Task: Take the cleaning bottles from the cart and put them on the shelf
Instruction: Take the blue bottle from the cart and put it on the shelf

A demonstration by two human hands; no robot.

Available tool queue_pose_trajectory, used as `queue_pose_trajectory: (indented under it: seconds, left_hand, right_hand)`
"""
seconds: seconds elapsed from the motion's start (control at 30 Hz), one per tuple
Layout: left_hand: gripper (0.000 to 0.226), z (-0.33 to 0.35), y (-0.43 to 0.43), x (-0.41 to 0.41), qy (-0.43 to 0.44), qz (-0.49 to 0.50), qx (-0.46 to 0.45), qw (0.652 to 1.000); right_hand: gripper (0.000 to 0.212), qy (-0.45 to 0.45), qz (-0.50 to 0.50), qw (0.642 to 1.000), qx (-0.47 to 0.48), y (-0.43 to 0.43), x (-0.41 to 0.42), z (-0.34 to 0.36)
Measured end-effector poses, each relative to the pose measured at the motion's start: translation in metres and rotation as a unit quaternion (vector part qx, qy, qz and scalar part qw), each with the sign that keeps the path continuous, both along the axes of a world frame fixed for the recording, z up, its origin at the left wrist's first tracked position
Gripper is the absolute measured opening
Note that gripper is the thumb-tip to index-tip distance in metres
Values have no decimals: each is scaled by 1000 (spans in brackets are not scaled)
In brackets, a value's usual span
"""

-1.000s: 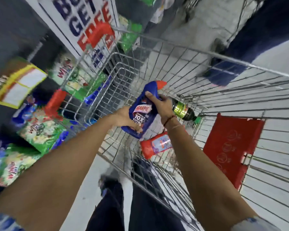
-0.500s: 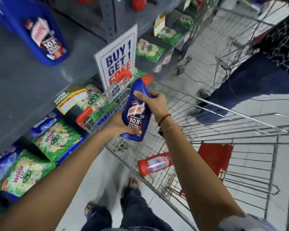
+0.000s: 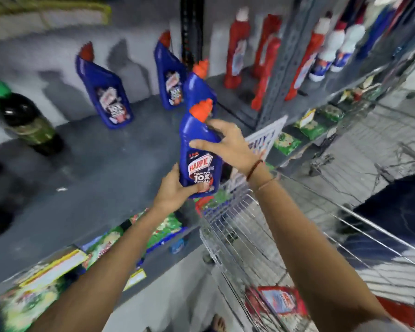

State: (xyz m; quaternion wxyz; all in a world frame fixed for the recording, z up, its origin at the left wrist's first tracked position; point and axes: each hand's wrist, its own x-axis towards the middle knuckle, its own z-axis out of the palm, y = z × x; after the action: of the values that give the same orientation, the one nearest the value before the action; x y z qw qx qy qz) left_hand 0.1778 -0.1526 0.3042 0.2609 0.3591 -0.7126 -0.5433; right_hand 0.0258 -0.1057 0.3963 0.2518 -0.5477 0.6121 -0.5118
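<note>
I hold a blue Harpic bottle (image 3: 197, 152) with an orange cap upright over the front edge of the grey shelf (image 3: 101, 168). My left hand (image 3: 173, 188) cups its base. My right hand (image 3: 225, 144) grips its neck and shoulder. Three more blue bottles stand on the shelf: one (image 3: 106, 97) at the left, one (image 3: 169, 75) by the back wall, and one (image 3: 201, 87) right behind the held bottle. The wire cart (image 3: 244, 248) sits below my right arm, and a red bottle (image 3: 280, 300) lies in it.
Red bottles (image 3: 237, 49) and white bottles (image 3: 331, 51) stand on the shelf to the right of a grey upright post (image 3: 285, 61). A dark bottle with a green cap (image 3: 24, 118) is at the far left. Green packets (image 3: 161, 228) fill the lower shelf. A person in dark clothing (image 3: 393, 212) stands beyond the cart.
Both hands have lifted the blue bottle out of the cart and up to shelf height. My view has swung up from the cart to the shelf.
</note>
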Motion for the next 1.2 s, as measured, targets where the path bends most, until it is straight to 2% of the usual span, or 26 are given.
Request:
queue_pose_trajectory:
  seconds: [0.07,0.17,0.23,0.3,0.43,0.6,0.7,0.77,0.87,0.93,1.0,1.1,1.2]
  left_hand:
    - [57,8,-23,10,42,6,-8,999]
    - [60,18,-57,24,52,39,-50,997]
    - [64,23,-76,32,45,76,-74,993]
    - [63,23,-92,37,34,104,-90,990]
    - [62,17,-112,43,0,126,-88,988]
    - [65,6,-120,48,-14,132,-79,988]
    - [60,5,-117,49,-36,149,-82,985]
    - [59,2,-106,48,-35,187,-84,978]
    - [70,-10,-64,43,32,272,-89,958]
    - [71,-18,-24,34,16,291,-153,944]
    - [66,-24,14,18,-17,246,-227,942]
    - [59,-37,64,-19,-63,66,-318,944]
    - [56,-55,107,-62,-144,-138,-308,930]
  right_hand:
    - [25,27,37,999,-10,-27,11,17]
    - [46,72,74,995,-4,-66,24,34]
    - [40,88,93,992,-3,-87,31,40]
    - [34,77,125,989,4,-105,36,42]
    - [43,54,170,983,50,-131,39,35]
    - [50,52,159,984,56,-146,46,20]
    - [61,10,138,989,60,-139,47,13]
    - [64,-14,86,995,48,-123,44,3]
    - [45,-90,-35,995,-3,-72,33,-29]
    - [28,-159,-101,982,-27,-24,20,-63]
    - [22,-234,-161,959,0,31,3,-103]
    - [34,-283,-274,912,111,116,-21,-174]
    - [40,-310,-396,818,279,206,-37,-256]
